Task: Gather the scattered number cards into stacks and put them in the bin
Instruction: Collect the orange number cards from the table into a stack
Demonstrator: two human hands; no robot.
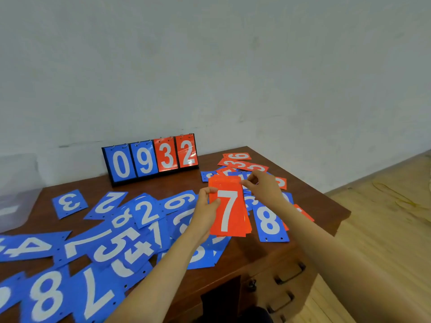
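My left hand [206, 207] grips a stack of red number cards [229, 220] by its left edge, held upright above the table with a white 7 on top. My right hand [263, 186] pinches the stack's top right corner. Many blue number cards [105, 243] lie scattered over the brown table [256, 255], among them a blue 8 [270, 221] right of the stack. Several red cards [242, 163] lie at the far right corner. A clear plastic bin [16, 194] stands at the table's far left, partly cut off.
A black flip scoreboard [150, 159] reading 0 9 3 2 stands at the back of the table against the grey wall. The table has drawers with dark handles [289, 275] on its front. Wooden floor [384, 229] lies to the right.
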